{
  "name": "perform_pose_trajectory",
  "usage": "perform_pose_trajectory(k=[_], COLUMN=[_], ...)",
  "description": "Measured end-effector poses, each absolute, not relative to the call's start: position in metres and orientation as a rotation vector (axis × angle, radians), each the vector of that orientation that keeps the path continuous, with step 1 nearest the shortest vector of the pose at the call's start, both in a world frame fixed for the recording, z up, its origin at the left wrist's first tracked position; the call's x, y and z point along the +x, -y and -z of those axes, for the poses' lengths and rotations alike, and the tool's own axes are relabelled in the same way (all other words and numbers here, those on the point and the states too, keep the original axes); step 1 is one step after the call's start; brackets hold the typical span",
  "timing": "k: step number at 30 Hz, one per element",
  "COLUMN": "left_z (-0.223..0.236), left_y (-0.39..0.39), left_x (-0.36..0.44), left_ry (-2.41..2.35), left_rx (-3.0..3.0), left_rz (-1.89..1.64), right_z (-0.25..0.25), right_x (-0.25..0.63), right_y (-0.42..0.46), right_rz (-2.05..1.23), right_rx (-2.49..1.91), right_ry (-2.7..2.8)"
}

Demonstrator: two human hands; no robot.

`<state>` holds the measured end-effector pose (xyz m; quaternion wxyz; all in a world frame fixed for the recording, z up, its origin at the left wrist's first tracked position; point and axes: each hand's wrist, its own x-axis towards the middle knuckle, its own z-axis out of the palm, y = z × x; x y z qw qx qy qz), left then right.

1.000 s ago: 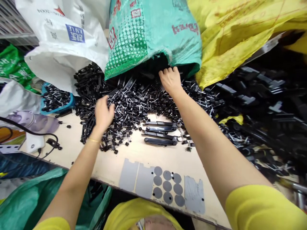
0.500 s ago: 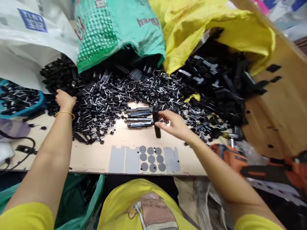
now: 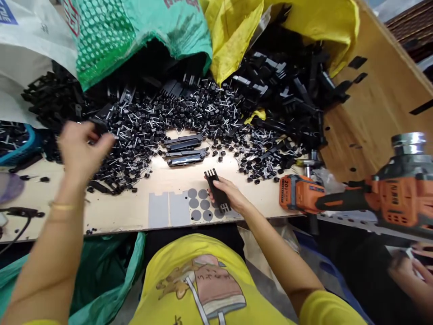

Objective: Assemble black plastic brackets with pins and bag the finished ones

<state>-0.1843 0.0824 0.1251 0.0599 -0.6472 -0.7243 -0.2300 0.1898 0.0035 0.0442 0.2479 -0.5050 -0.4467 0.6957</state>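
Note:
My right hand (image 3: 228, 194) is closed around a flat black plastic piece with slotted ends (image 3: 218, 192), above the near part of the table. My left hand (image 3: 81, 146) is at the left edge of a heap of small black knobs with metal pins (image 3: 135, 140). Its fingers are curled and blurred. Something dark shows between the thumb and fingers, but I cannot make out what it is. Between the hands, several long black assembled parts (image 3: 186, 149) lie side by side on the table.
Bags in white (image 3: 43, 40), green (image 3: 162, 22) and yellow (image 3: 226, 40) spill black parts at the back. A blue basket (image 3: 25, 146) stands left. Grey cut-outs (image 3: 179, 210) lie near the front edge. An orange power tool (image 3: 389, 198) and another person's hand (image 3: 412, 271) are at right.
My right hand has come out of the green bag's mouth with the black slotted piece and moved towards me. My left hand has gone left to the black parts and lifted slightly. The view has swung right.

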Motion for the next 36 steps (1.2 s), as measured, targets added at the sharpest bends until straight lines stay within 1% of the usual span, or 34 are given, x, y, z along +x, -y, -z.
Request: perform_pose_trajectory(k=[1,3,5,7,8,10,13,16,20,24,26,30,33,36], left_z=[-0.113,-0.078,-0.04,-0.011,-0.002,0.007,0.007,0.004,0.004,0.005,0.005,0.003,0.003,0.005], left_y=[-0.057,-0.011,0.024,0.043,0.047,0.05,0.048,0.048,0.048,0.048,0.048,0.047,0.047,0.047], left_x=[-0.155,-0.097,-0.048,-0.016,-0.007,0.0,-0.003,-0.005,-0.002,0.0,0.0,0.0,0.0,0.001], left_ry=[2.15,2.163,2.231,2.221,2.209,2.203,2.235,2.248,2.263,2.237,2.218,2.217,2.23,2.205], left_rx=[-2.205,-2.683,-2.808,-2.729,-2.674,-2.584,-2.545,-2.548,-2.535,-2.549,-2.555,-2.56,-2.546,-2.519], left_rz=[0.78,0.911,0.984,0.973,0.959,0.966,1.056,1.074,1.008,0.973,0.963,0.931,0.922,0.971], right_z=[-0.043,-0.041,-0.037,-0.032,-0.03,-0.027,-0.028,-0.03,-0.017,-0.003,-0.006,-0.02,-0.027,-0.028], right_x=[0.187,0.177,0.165,0.155,0.153,0.154,0.166,0.181,0.199,0.223,0.232,0.229,0.209,0.186], right_y=[-0.001,0.005,0.012,0.016,0.016,0.014,0.006,0.004,0.024,0.049,0.052,0.034,0.016,0.012], right_rz=[-1.748,-1.353,-0.985,-0.812,-0.814,-0.948,-1.133,-1.101,-1.109,-1.127,-1.029,-0.763,-0.796,-0.886], right_rx=[-1.493,-1.717,-1.868,-1.909,-1.884,-1.775,-1.555,-1.413,-1.497,-1.522,-1.547,-1.641,-1.615,-1.638], right_ry=[1.36,1.696,1.927,2.018,2.026,1.901,1.412,1.084,1.044,1.135,1.289,1.837,2.203,2.336])
